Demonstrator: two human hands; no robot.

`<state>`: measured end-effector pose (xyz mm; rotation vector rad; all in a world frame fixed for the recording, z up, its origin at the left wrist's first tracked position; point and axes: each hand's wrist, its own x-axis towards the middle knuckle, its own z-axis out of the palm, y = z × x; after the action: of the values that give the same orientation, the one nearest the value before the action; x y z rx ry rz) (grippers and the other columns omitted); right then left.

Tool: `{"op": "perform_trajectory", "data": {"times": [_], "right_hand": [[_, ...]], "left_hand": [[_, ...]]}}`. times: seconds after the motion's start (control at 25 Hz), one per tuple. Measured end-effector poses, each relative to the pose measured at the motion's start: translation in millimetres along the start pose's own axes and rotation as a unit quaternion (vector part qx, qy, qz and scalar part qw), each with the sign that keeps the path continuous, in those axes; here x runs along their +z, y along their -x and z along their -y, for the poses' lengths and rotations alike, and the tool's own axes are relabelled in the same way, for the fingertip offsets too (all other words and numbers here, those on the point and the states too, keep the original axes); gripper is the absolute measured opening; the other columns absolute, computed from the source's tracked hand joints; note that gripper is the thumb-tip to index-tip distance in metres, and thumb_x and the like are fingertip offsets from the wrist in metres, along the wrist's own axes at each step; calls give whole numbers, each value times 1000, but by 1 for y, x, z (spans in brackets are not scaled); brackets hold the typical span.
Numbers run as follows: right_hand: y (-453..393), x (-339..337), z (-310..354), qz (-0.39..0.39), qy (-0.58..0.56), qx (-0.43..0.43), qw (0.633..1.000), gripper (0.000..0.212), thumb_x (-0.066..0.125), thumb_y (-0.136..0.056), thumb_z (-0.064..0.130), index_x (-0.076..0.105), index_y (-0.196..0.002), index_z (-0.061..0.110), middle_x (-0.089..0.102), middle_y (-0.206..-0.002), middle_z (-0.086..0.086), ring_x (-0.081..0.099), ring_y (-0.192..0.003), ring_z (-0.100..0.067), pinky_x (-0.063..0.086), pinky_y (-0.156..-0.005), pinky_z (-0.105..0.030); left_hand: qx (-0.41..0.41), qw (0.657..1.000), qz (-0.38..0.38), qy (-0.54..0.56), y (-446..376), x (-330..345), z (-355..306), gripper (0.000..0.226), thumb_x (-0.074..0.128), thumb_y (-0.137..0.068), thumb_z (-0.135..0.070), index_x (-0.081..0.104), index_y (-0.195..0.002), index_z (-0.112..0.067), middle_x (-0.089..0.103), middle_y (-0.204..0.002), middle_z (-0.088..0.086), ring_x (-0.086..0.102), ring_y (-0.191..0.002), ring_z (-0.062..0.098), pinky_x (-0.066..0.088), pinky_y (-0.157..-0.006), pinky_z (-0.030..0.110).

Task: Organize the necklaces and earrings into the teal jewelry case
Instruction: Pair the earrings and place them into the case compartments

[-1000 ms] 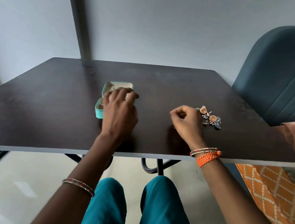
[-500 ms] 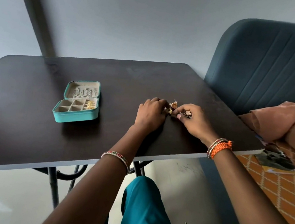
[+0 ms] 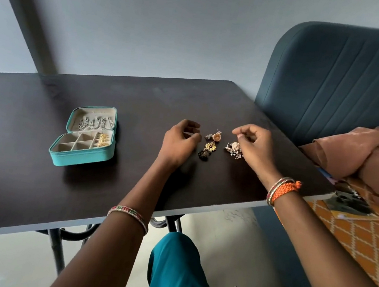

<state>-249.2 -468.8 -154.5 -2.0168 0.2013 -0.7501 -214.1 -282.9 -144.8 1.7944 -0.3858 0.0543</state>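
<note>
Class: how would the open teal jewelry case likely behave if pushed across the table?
The teal jewelry case sits flat and low, so it should slide, not tip. Its raised lid might swing on the hinge. It looks light, holding only small earrings.

Teal jewelry case (image 3: 79, 159), beige lining; gold earrings (image 3: 216, 137); dark table (image 3: 20, 180).

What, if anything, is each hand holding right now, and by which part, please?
The left hand holds nothing visible; its fingers are loosely curled above the table. The right hand pinches its fingertips together near the earrings, but whether something tiny sits between them cannot be told.
</note>
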Motion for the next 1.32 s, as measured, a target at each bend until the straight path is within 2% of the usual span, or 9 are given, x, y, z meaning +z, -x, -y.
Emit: {"op": "perform_trajectory", "data": {"times": [0.2,0.32,0.44,0.6,0.76,0.92,1.08,1.2,1.32], "right_hand": [[-39,9,11,142,152,-34,978,31,58,-83,6,70,-81,34,62,-70,15,54,-65,-2,49,-71,-32],[-49,16,18,216,227,-48,948,18,69,-81,14,71,-84,32,63,-72,16,58,-71,-4,52,-78,-33],[-47,16,26,227,225,-56,946,12,69,-84,15,70,-79,26,58,-66,17,51,-63,-1,43,-67,-27],[-41,7,45,215,198,-81,953,20,55,-93,10,70,-85,20,58,-74,13,48,-65,-1,34,-57,-23],[-36,-2,82,274,216,-121,929,18,54,-94,12,70,-91,20,60,-83,11,50,-75,3,34,-58,-15],[-35,4,101,310,199,-143,919,12,66,-87,13,66,-97,17,63,-75,9,53,-66,2,36,-53,-2],[-39,-1,87,266,142,-102,948,12,65,-87,14,67,-98,18,67,-81,6,59,-71,-1,46,-70,-18],[-42,-24,56,240,237,-69,939,6,66,-85,31,70,-89,30,68,-88,11,62,-87,-6,52,-84,-33],[-31,-40,42,251,309,-33,917,11,69,-79,41,72,-81,31,69,-81,12,64,-81,-7,53,-77,-30]], "left_hand": [[-63,984,-63,154,-14,-14,7,19,43,-91,1,58,-103,-3,61,-87,7,59,-72,16,53,-57,22],[-35,992,-63,108,-17,-13,9,14,50,-92,-5,60,-101,-6,64,-86,8,61,-74,16,55,-59,24],[22,997,-56,41,-17,-11,12,10,59,-90,-15,65,-98,-14,67,-86,2,62,-76,11,56,-66,28],[88,994,-43,-41,-12,-10,9,15,64,-89,-25,69,-101,-19,70,-93,-6,62,-86,-2,47,-73,12],[88,996,-23,-18,-9,-9,4,28,69,-83,-36,70,-106,-20,70,-94,-13,61,-90,-12,47,-79,10],[84,995,9,57,-8,-9,4,15,74,-80,-28,73,-91,-18,74,-81,-7,67,-77,0,51,-75,19],[58,995,2,84,-7,-8,7,13,72,-81,-26,72,-70,-21,72,-69,-5,62,-63,3,44,-62,19],[45,995,-2,87,-7,-8,6,17,72,-82,-28,72,-66,-23,72,-69,-4,63,-66,7,46,-62,26],[48,996,5,81,-6,-8,4,17,71,-83,-29,72,-67,-23,72,-68,-6,63,-66,5,47,-63,27]]}}
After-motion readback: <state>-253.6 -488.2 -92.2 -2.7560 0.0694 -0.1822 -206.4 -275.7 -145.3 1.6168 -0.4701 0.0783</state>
